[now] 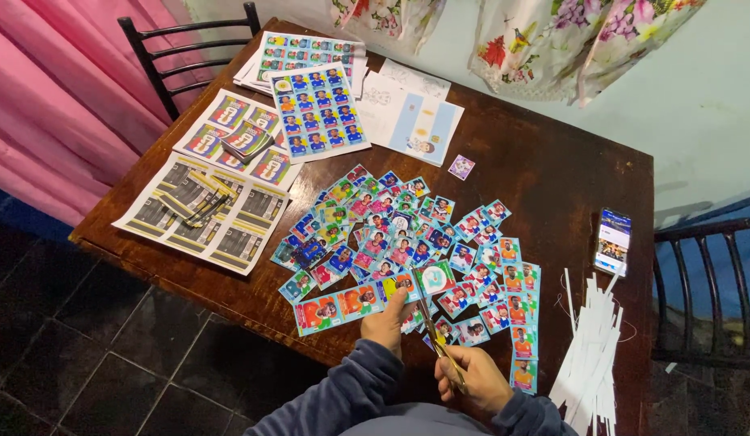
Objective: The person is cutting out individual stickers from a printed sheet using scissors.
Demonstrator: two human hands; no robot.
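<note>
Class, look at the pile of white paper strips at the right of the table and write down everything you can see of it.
The pile of thin white paper strips lies on the dark brown wooden table near its right front corner. The strips are long, narrow and loosely heaped, fanning out roughly lengthwise, a few straying upward. Neither hand touches them; a smartphone lies just beyond.

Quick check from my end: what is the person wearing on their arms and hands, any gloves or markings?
Both arms are in long, dark blue-grey sleeves of soft, ribbed-looking fabric, bunched in folds toward the wrists. The left hand and the right hand are bare: no gloves. No rings, watch, or markings can be made out at this size.
</note>
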